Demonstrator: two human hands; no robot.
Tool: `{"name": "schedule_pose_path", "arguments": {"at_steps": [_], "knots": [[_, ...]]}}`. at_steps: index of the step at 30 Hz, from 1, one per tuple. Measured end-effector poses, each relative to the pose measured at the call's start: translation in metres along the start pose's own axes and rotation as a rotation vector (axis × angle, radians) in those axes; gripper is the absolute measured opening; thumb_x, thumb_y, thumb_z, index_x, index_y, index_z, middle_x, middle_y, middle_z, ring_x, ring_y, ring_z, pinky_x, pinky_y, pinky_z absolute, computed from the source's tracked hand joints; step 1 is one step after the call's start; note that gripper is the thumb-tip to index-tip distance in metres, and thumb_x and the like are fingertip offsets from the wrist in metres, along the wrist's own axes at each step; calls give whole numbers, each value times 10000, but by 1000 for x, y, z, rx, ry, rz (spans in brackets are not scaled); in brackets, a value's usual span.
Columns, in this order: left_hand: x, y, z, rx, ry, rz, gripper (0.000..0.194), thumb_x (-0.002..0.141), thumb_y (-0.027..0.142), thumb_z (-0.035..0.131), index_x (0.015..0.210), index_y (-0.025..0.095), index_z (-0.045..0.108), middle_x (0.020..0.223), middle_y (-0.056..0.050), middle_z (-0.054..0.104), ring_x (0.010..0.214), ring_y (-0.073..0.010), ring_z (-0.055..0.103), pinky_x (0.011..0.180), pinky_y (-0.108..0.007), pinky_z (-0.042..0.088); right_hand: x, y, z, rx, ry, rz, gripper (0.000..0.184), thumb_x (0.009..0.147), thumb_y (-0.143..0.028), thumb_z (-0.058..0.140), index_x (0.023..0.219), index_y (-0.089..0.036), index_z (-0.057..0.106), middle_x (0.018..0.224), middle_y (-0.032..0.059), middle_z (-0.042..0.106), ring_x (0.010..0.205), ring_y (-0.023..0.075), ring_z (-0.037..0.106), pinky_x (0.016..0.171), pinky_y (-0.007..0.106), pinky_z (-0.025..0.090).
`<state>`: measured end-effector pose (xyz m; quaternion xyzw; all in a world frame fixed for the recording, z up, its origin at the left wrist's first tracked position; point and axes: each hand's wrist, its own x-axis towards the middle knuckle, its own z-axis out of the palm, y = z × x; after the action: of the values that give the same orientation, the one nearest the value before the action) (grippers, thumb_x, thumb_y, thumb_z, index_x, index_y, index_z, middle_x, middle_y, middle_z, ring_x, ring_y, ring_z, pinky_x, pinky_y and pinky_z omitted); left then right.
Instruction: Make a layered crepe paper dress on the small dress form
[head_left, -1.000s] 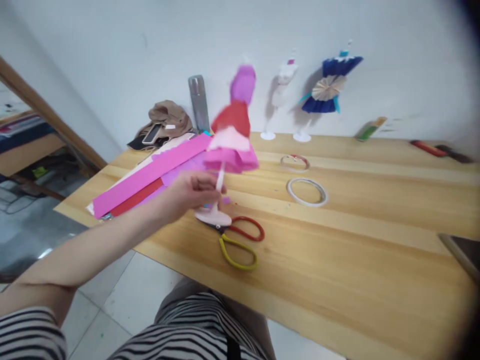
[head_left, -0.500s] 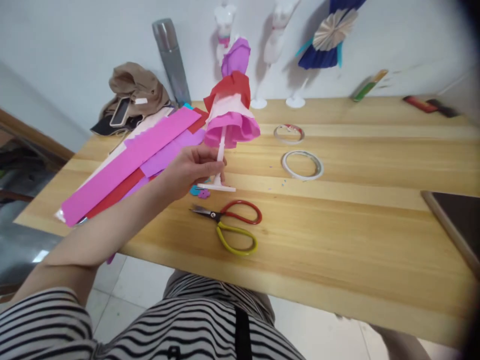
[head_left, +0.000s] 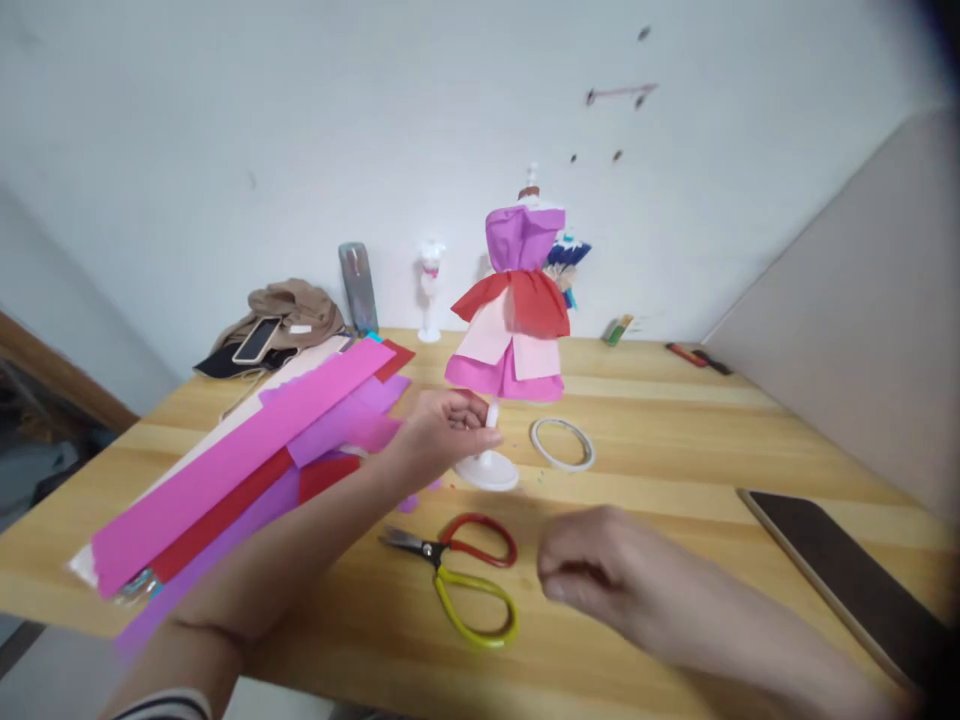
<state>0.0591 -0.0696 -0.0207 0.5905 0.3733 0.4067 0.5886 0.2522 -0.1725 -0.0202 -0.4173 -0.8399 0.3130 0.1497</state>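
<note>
My left hand (head_left: 450,425) is closed round the white pole of a small dress-form mannequin (head_left: 523,240), just above its round base (head_left: 487,472). The mannequin stands upright in a paper dress: purple bodice, red overskirt, pale pink panels and a magenta hem. My right hand (head_left: 592,565) is over the table to the right of the scissors, its fingers curled and slightly blurred. Whatever it may hold is hidden. Between my hands, nearer to me, lie scissors (head_left: 433,552) with one red and one yellow handle.
Magenta, red and purple paper sheets (head_left: 247,465) cover the table's left side. A tape roll (head_left: 562,445) lies right of the mannequin, and a tablet-like dark device (head_left: 832,570) at the right. Behind stand a flask (head_left: 358,288), another mannequin (head_left: 430,290) and a brown cloth bundle (head_left: 300,308).
My view has tilted up towards the wall. The dressed mannequin, still in my left hand, now appears upright with its dress fully seen. My right hand has come into view.
</note>
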Motion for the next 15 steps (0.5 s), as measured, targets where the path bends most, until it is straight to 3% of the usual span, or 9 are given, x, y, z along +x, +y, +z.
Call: {"name": "schedule_pose_path", "arguments": {"at_steps": [4, 8, 11, 15], "knots": [[7, 4, -4, -4, 64, 41, 323, 468, 305, 873, 597, 153, 619, 520, 43, 548, 474, -70, 469, 475, -194, 348, 47, -9, -28, -8, 69, 112, 305, 889, -293, 498, 601, -209, 442, 553, -42, 433, 508, 116, 373, 483, 255, 283], [14, 5, -11, -17, 95, 36, 369, 444, 344, 885, 582, 149, 604, 526, 28, 568, 482, -77, 476, 485, -199, 357, 65, -8, -32, 48, 153, 150, 363, 867, -375, 533, 565, -208, 420, 515, -51, 398, 477, 98, 319, 458, 243, 219], [16, 6, -15, -10, 80, 31, 366, 476, 355, 881, 571, 145, 596, 523, 24, 565, 483, -74, 473, 492, -197, 353, 67, -3, -30, 156, 191, 140, 370, 844, -403, 569, 556, -205, 449, 501, -50, 416, 467, 95, 341, 453, 234, 240], [18, 4, -17, -34, 34, -6, 387, 475, 353, 894, 571, 137, 588, 526, 23, 555, 483, -70, 465, 496, -195, 340, 68, 10, -33, 531, 393, 133, 340, 787, -513, 670, 716, -183, 624, 563, -31, 527, 452, 97, 453, 436, 226, 306]]}}
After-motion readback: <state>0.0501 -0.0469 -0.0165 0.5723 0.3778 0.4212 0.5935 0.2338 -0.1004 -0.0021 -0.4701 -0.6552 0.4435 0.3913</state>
